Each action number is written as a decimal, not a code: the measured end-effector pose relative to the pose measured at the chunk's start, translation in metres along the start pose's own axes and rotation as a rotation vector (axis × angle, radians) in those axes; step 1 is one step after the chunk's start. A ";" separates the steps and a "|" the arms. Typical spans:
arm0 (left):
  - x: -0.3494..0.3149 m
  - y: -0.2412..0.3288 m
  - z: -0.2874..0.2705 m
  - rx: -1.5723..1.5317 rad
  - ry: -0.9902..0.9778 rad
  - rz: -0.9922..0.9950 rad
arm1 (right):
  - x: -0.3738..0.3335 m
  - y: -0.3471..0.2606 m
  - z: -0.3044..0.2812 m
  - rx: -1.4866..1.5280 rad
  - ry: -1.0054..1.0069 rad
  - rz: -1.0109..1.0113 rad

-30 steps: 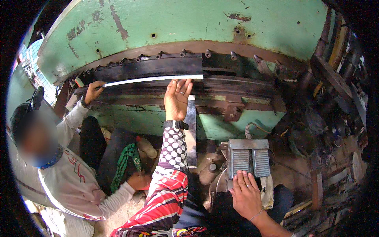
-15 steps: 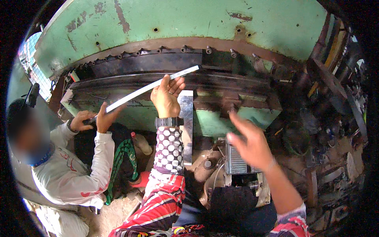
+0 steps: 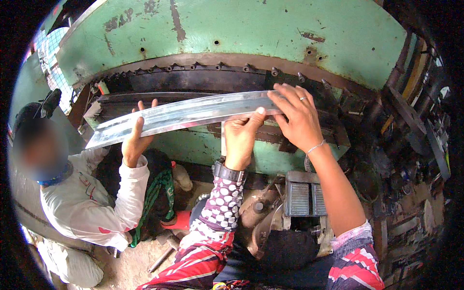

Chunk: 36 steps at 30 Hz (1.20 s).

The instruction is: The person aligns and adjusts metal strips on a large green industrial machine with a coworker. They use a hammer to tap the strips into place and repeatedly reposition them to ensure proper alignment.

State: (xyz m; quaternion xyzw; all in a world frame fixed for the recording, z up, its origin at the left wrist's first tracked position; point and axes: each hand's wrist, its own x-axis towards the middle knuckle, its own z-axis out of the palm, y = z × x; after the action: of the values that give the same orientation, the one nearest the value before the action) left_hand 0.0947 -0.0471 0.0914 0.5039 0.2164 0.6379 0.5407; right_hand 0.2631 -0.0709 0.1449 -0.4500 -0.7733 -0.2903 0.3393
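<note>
A long shiny metal strip (image 3: pixel 179 116) is held level in front of the slot of a big green press machine (image 3: pixel 232 34). My left hand (image 3: pixel 240 137) grips the strip from below near its right end. My right hand (image 3: pixel 296 115) rests on the strip's right end with spread fingers over the top. A co-worker in a white shirt at the left holds the strip's left part with one hand (image 3: pixel 135 140).
A grey foot pedal (image 3: pixel 302 198) sits on the floor below my right forearm. Dark toothed tooling (image 3: pixel 193 79) runs along the machine's opening. Tools and metal parts (image 3: pixel 415 145) crowd the right side. A red object (image 3: pixel 179 222) lies on the dirt floor.
The strip has come out of the machine and turned flat toward me. My right hand has risen from the pedal onto the strip's right end. The co-worker's hand moved under its left part.
</note>
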 end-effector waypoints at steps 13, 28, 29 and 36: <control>-0.007 -0.027 -0.007 -0.407 -0.141 -0.012 | -0.055 0.023 -0.039 -0.170 0.150 0.046; 0.001 -0.005 0.011 -0.351 -0.253 0.259 | -0.064 0.022 -0.052 -0.198 0.005 0.141; 0.001 -0.005 0.010 -0.329 -0.242 0.267 | -0.062 0.022 -0.052 -0.188 -0.002 0.141; -0.005 -0.014 0.017 -0.206 -0.092 0.197 | -0.066 0.026 -0.052 -0.079 -0.115 0.226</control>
State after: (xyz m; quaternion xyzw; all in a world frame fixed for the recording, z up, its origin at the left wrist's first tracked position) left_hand 0.1156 -0.0516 0.0842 0.4933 0.0745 0.6829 0.5337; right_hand 0.3240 -0.1318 0.1284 -0.5631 -0.7239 -0.2542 0.3071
